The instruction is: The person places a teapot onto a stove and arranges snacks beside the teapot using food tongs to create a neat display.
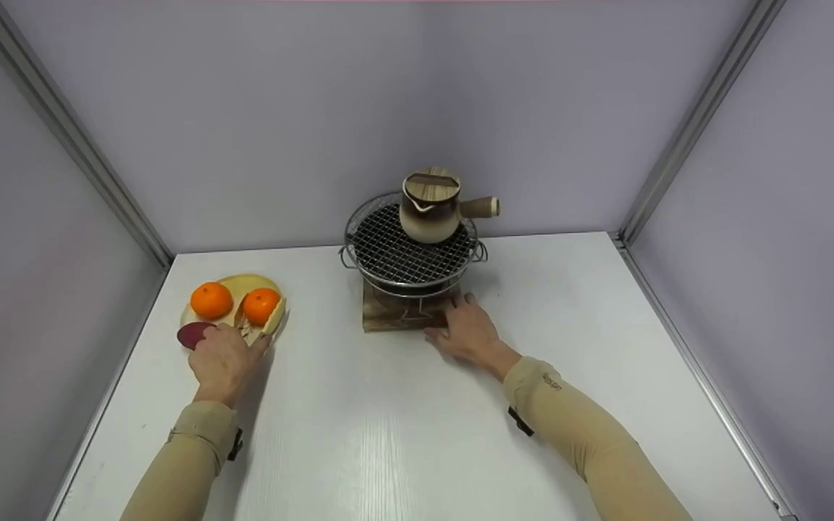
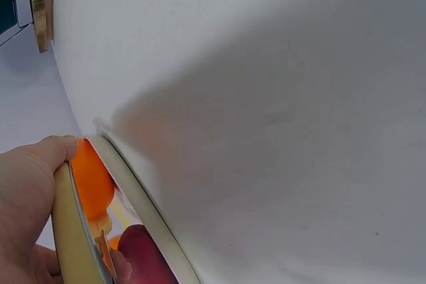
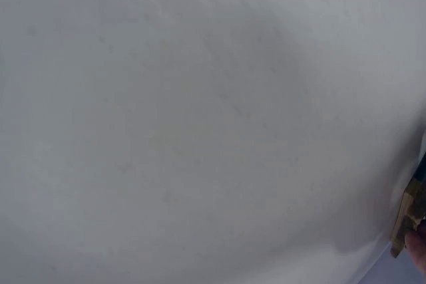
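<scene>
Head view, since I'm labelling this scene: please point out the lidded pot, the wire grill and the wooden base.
Lidded pot (image 1: 434, 218): head view, on its body below the lid.
Wire grill (image 1: 402, 253): head view, on its mesh.
Wooden base (image 1: 389, 314): head view, on its left part.

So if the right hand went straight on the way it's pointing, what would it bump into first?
The wooden base under the round grill, most likely. The right hand seems to be touching its near right corner, though the exact contact is hard to see.

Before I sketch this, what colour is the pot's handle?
Brown handle with a pale tip, clearest in head view.
</scene>
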`<state>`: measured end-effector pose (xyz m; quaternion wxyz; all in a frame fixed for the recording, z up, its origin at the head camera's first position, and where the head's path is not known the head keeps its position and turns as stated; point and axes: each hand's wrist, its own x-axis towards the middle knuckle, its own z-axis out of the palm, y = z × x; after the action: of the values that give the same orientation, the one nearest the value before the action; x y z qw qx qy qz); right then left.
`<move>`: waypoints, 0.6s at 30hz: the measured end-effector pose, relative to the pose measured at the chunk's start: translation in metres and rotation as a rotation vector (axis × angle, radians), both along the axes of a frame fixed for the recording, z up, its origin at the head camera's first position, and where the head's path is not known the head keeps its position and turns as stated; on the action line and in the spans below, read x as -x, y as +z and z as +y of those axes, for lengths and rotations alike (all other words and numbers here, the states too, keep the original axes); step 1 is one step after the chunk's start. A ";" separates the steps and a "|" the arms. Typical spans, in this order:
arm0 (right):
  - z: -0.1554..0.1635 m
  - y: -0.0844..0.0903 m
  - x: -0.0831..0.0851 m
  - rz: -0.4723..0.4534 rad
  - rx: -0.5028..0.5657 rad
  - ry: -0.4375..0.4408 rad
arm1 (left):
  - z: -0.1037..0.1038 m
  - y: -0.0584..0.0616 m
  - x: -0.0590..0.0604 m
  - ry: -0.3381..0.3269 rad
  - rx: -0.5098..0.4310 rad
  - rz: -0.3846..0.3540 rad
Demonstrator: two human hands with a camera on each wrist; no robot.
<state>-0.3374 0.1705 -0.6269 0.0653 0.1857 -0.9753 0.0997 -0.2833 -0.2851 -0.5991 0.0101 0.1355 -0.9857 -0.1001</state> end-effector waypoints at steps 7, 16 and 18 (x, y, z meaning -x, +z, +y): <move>-0.002 0.000 0.001 0.001 -0.005 0.006 | -0.001 0.000 0.000 0.002 -0.003 -0.026; -0.003 -0.002 0.000 0.045 -0.047 0.032 | -0.003 0.000 -0.002 -0.002 -0.001 -0.038; -0.003 -0.003 0.000 0.059 -0.041 0.044 | -0.003 0.000 -0.002 0.000 -0.003 -0.035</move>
<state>-0.3376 0.1679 -0.6295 0.0879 0.2112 -0.9705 0.0758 -0.2816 -0.2885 -0.5992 -0.0076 0.1373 -0.9856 -0.0989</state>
